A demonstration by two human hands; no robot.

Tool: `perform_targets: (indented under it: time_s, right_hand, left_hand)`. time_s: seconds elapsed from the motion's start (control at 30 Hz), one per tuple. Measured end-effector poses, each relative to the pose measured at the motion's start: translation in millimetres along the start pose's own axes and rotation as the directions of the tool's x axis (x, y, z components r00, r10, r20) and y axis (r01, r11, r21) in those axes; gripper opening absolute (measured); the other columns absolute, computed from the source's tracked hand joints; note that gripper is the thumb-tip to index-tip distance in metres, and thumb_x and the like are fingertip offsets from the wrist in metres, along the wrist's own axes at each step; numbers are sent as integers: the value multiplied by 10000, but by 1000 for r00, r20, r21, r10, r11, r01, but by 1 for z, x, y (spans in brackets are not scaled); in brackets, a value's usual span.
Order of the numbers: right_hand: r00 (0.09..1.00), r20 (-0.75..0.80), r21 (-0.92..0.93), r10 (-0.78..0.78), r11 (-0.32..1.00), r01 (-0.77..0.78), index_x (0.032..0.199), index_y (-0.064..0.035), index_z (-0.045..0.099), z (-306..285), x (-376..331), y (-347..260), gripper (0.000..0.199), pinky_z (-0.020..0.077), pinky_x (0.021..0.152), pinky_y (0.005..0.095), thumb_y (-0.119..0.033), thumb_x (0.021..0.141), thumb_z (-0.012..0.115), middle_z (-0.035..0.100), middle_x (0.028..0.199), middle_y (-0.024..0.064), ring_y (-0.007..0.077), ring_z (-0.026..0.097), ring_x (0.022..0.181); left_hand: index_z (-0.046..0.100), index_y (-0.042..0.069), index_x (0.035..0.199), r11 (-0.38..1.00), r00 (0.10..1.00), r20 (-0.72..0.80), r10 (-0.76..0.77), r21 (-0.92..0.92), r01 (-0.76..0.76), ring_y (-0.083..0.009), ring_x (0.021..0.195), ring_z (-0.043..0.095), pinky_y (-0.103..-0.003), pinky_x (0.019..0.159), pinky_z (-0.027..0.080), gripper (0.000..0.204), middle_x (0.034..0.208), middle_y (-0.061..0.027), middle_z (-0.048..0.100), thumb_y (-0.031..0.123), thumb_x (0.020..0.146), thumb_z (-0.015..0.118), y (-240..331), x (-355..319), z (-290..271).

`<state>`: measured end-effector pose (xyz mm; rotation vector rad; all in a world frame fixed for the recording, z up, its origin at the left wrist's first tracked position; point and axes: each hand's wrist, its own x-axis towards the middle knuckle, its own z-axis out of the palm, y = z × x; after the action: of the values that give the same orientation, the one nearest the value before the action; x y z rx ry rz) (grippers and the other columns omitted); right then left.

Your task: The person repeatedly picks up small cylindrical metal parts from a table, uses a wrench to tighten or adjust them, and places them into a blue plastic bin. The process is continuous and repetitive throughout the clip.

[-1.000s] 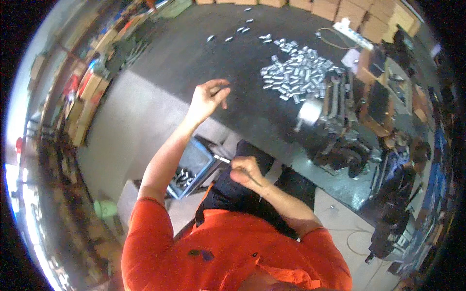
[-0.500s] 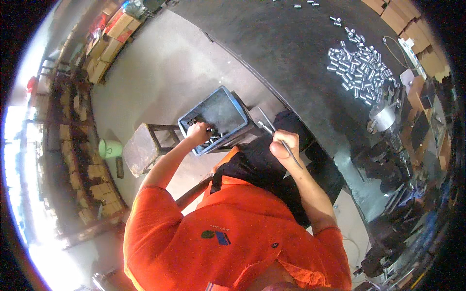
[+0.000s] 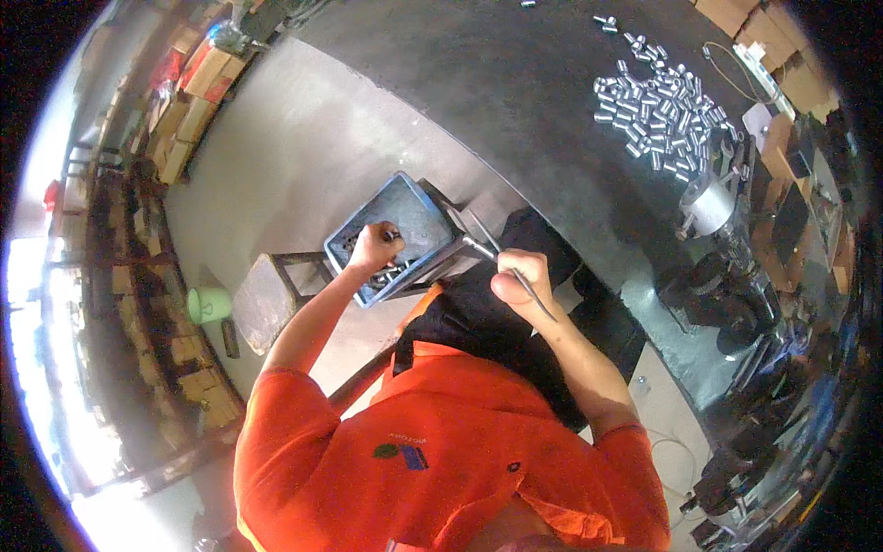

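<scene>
blue plastic crate (image 3: pixel 405 216) sits low beside the dark work table (image 3: pixel 515 101), just left of the person's lap, next to a small wooden stool (image 3: pixel 267 299). small metal pieces lie inside it, hard to make out singly. left hand (image 3: pixel 372 247) is down in the crate, fingers curled into a loose fist around something small and dark at the fingertips; cannot tell exactly what it is. right hand (image 3: pixel 520 276) is held in front of the chest, near the table's edge, fingers closed on a thin grey metal rod (image 3: pixel 506 269) that runs slantwise through the grip, 1 end poking out toward the crate, the other toward the forearm. both hands well apart from each other. orange short-sleeved shirt (image 3: pixel 441 469) fills the lower frame. far across the table, a scatter of short shiny metal cylinders (image 3: pixel 658 115). near them, at the table's right side, a round silver machine part (image 3: pixel 710 204) on dark heavy tooling. green plastic mug (image 3: pixel 210 304) stands on the floor beyond the stool, beside stacked cardboard boxes (image 3: pixel 193 87).
</scene>
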<state>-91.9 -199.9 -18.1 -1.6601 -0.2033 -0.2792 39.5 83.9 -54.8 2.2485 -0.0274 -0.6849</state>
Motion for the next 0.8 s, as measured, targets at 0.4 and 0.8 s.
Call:
perform_targets:
  time_s: [0.4, 0.8]
  right_hand:
    - [1000, 21, 6, 24, 1000, -24, 571, -27, 383, -4, -2, 0, 362, 278, 460, 340, -264, 690, 629, 344, 555, 78, 208, 378, 471]
    - [1000, 1, -99, 9, 995, -9, 590, -42, 461, 4, -6, -2, 195, 355, 444, 349, -107, 649, 635, 470, 555, 128, 265, 501, 467]
  left_hand:
    - [526, -63, 879, 546, 883, 441, 158, -784, 294, -287, 486, 577, -434, 667, 499, 447, 586, -148, 578, 382, 913, 547, 98, -46, 37]
    - [588, -61, 911, 880, 898, 252, 361, -409, -239, -148, 634, 626, -273, 627, 513, 157, 736, -91, 642, 94, 891, 604, 132, -60, 35]
